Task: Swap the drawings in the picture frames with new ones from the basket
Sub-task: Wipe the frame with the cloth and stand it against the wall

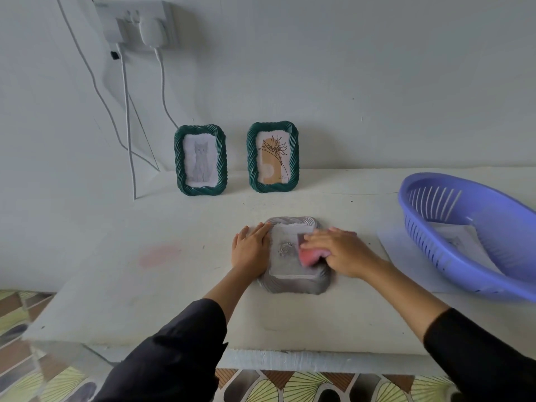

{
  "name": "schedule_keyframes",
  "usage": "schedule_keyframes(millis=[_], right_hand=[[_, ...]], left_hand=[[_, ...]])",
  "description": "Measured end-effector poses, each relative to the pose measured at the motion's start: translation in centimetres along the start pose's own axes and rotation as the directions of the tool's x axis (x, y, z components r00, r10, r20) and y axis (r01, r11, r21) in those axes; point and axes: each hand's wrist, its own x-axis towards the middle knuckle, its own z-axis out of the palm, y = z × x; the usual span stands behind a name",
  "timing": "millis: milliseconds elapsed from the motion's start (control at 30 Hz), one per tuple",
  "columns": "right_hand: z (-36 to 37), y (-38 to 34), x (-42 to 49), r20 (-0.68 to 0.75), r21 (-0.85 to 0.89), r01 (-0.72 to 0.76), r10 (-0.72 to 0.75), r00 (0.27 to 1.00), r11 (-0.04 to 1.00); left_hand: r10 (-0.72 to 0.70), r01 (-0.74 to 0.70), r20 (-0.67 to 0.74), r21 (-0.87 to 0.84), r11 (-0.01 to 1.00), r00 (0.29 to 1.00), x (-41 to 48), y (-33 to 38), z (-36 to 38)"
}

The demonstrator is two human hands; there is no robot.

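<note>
Head view. Left hand (pixel 251 250) lies flat, fingers straight, pressing the left rim of a grey ribbed picture frame (pixel 293 284) that lies flat on the white desk (pixel 174 300). Right hand (pixel 343 253) grips a pink soft pad (pixel 311 257), set on the frame's pale rose drawing (pixel 285 250) between the hands. Beyond the left hand, a green twisted-rim frame with a cat drawing (pixel 200 161) stands at the wall. Beside it stands a green twisted-rim frame with a plant drawing (pixel 272 156). Right of the right hand: violet slotted plastic basket (pixel 417 227), paper sheet (pixel 455 239) inside.
</note>
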Motion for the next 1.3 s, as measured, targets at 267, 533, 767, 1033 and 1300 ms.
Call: schedule_keyframes(millis=[267,533,767,1033,1300], right_hand=[[-2.8,-3.0,2.5,-0.259,0.812,-0.106,0.516,0.816,0.574],[-2.5,-6.6,2.7,0.278,0.872,-0.116,0.287,0.917,-0.476],[-1.0,-5.5,1.7,0.254,0.863,-0.131,0.194,0.948,-0.488],[1.2,-2.8,1.2,-0.165,0.582,-0.354,0.532,0.83,0.732],[3.8,-2.2,0.7,-0.248,0.289,-0.41,0.482,0.841,0.865]], left_hand=[[-0.157,0.159,0.064,-0.017,0.987,0.985,-0.4,3.0,-2.1],[-0.063,0.099,0.101,-0.406,0.909,0.993,-2.7,10.8,-3.7],[-0.08,0.105,0.077,-0.428,0.898,0.994,-2.0,9.2,-3.1],[-0.123,0.13,-0.169,0.028,0.991,0.978,-0.9,2.8,-8.0],[-0.392,0.394,-0.074,0.315,0.863,0.917,-2.4,-8.6,-8.9]])
